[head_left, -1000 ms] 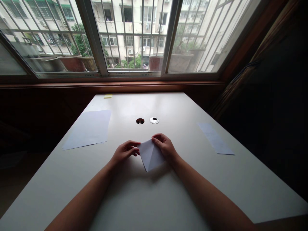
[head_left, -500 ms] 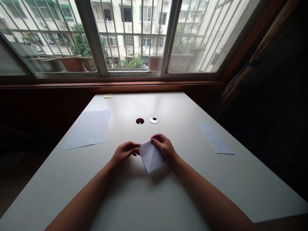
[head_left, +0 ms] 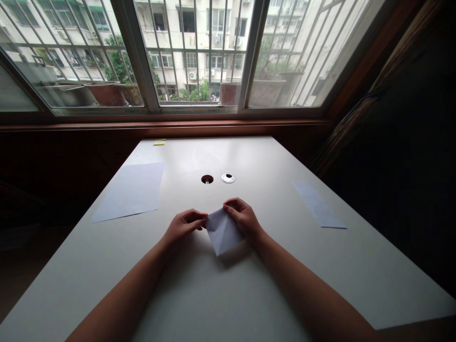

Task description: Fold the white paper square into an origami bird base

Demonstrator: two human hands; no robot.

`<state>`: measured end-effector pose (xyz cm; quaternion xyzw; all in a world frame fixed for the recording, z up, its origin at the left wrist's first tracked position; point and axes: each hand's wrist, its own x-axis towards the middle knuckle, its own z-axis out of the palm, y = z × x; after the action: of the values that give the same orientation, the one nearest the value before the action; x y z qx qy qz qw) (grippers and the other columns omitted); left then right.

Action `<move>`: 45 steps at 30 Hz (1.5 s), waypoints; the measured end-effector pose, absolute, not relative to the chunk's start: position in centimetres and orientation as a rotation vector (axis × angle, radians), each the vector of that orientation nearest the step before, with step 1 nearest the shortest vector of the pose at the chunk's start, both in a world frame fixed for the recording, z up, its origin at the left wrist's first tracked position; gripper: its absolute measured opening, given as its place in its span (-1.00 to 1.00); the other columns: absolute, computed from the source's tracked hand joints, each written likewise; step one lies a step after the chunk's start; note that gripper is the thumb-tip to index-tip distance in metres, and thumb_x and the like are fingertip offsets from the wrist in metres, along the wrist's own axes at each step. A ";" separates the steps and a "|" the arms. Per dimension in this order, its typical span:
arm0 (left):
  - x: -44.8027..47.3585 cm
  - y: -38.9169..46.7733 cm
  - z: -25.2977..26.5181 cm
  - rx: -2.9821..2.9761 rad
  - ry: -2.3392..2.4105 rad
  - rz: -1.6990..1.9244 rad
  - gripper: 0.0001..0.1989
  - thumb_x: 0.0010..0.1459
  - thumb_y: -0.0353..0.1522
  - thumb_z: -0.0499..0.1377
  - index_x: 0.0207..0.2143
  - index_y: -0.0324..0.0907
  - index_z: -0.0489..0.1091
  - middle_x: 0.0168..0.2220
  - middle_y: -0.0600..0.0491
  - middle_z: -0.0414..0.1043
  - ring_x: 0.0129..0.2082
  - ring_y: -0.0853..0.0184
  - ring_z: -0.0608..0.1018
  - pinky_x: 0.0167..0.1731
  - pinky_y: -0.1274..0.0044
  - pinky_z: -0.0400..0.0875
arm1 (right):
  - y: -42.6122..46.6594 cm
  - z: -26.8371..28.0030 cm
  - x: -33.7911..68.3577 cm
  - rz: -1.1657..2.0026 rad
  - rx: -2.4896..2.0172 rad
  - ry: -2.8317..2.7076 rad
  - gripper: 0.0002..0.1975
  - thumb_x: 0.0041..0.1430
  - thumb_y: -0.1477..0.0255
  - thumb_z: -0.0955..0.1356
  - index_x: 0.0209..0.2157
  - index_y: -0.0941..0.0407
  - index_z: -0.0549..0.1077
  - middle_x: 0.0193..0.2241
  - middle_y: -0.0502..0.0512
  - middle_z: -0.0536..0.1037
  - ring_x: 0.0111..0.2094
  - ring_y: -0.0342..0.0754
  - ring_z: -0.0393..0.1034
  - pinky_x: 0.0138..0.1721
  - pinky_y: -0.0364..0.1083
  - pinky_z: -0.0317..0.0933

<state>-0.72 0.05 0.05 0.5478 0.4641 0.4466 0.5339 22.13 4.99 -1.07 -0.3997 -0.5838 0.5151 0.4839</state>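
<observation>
One folded paper (head_left: 221, 236), just above the table (head_left: 221, 299): my left hand (head_left: 184, 225) pinches its left corner, my right hand (head_left: 244, 216) its upper right. Left face has newly buckled; fold likely isn't flat yet.

A small folded white paper (head_left: 223, 232), creased down its middle with one corner toward the near side, is held over a white table (head_left: 221, 304). The left hand (head_left: 185, 223) pinches its left corner; the right hand (head_left: 244, 216) grips its far right side, thumb on top. Farther off, a round hole (head_left: 207, 179) sits left of a silvery disc (head_left: 228, 178). A large paper sheet (head_left: 131, 192) lies left, a narrow paper strip (head_left: 318, 205) right, and a yellow patch (head_left: 159, 142) near the far left corner.
</observation>
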 end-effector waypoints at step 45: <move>-0.6 -0.1 0.0 1.458 1.281 0.994 -0.63 0.20 -0.07 0.19 -0.36 -0.22 0.50 -0.55 0.05 0.50 -0.54 0.37 0.50 -0.47 0.58 0.38 | 4.5 -0.8 21.6 1.121 -1.052 -1.541 -0.79 0.14 0.21 0.41 -0.29 0.06 0.52 -0.32 0.05 0.57 -0.26 0.00 0.44 -0.20 -0.04 0.27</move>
<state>-0.65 -0.05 -0.02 0.5931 0.5209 0.4042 0.4621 21.63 4.53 -0.77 -0.4280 -0.6273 0.4562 0.4640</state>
